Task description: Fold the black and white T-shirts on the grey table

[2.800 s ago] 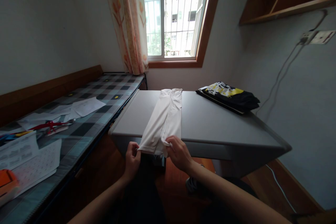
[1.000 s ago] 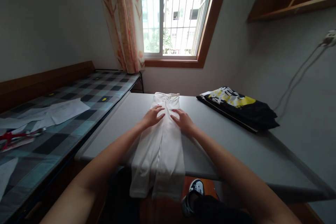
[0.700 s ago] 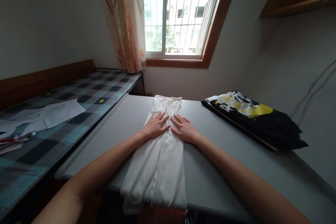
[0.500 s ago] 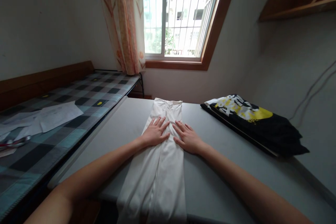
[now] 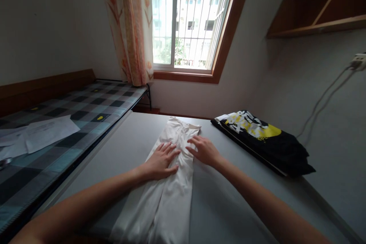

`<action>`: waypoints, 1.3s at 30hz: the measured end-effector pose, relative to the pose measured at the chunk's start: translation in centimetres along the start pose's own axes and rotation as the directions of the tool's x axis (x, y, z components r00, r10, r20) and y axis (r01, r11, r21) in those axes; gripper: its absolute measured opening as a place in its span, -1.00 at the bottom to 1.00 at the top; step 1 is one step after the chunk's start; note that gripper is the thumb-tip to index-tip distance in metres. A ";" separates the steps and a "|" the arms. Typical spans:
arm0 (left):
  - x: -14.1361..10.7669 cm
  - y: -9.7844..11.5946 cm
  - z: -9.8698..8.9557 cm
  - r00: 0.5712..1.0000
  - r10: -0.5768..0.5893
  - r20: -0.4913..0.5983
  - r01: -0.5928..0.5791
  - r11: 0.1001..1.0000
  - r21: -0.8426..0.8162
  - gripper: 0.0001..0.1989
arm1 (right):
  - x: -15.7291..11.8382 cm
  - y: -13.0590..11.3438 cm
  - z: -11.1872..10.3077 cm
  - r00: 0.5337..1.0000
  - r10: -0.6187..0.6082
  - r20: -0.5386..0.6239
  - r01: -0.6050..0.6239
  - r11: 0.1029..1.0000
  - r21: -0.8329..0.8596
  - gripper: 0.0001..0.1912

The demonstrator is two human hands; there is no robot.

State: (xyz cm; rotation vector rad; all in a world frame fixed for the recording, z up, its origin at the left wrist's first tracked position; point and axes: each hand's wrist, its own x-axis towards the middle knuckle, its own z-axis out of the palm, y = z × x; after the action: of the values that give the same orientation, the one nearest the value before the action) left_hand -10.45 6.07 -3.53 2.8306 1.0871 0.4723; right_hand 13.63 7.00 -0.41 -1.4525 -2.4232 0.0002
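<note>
A pair of white trousers (image 5: 175, 194) lies lengthwise on the grey table (image 5: 228, 194), waistband at the far end and legs running over the near edge. My left hand (image 5: 162, 160) rests palm down on the upper part of the trousers, fingers spread, with wrinkles in the cloth around it. By the right edge, just below the waistband, my right hand (image 5: 204, 149) has its fingers lightly bent and its thumb apart. Its fingertips are over the fabric; whether they press on it I cannot tell.
Folded black clothing with a yellow and white print (image 5: 260, 141) lies on the table's right side. To the left is a bed with a checked mattress (image 5: 114, 103) and papers (image 5: 48, 133). A curtain (image 5: 134, 30) hangs beside the window; a wooden shelf (image 5: 317, 26) is above right.
My right hand has lifted from lying flat and bent its fingers, shifting toward the waistband's right side. The left hand stays flat on the trousers, and the cloth is more wrinkled. The view has tilted slightly.
</note>
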 end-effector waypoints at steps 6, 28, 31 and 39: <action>4.6 0.5 0.8 0.988 -0.011 -0.155 0.003 0.999 -0.053 -0.71 | 5.5 9.6 2.3 0.918 0.316 -0.240 -0.299 0.948 0.104 -0.66; 4.7 0.5 1.9 0.999 0.040 -0.027 -0.042 0.995 -0.090 -0.54 | 11.6 9.0 3.6 0.874 0.484 -0.051 -0.487 0.871 -0.072 -0.76; 4.8 0.5 1.8 0.999 0.036 -0.010 -0.036 0.995 -0.092 -0.51 | 11.8 6.5 3.4 0.901 0.415 -0.125 -0.427 0.899 -0.094 -0.69; 4.4 2.0 2.0 0.978 -0.168 -0.126 0.177 0.982 0.069 -0.58 | 10.0 1.3 6.3 0.907 0.388 -0.166 -0.401 0.915 -0.050 -0.60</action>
State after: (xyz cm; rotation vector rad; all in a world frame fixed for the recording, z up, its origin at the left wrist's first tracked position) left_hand -5.50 7.56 -3.96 2.7717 1.3902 0.6024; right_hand 8.70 17.28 -3.96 -1.8841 -1.9917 -0.1183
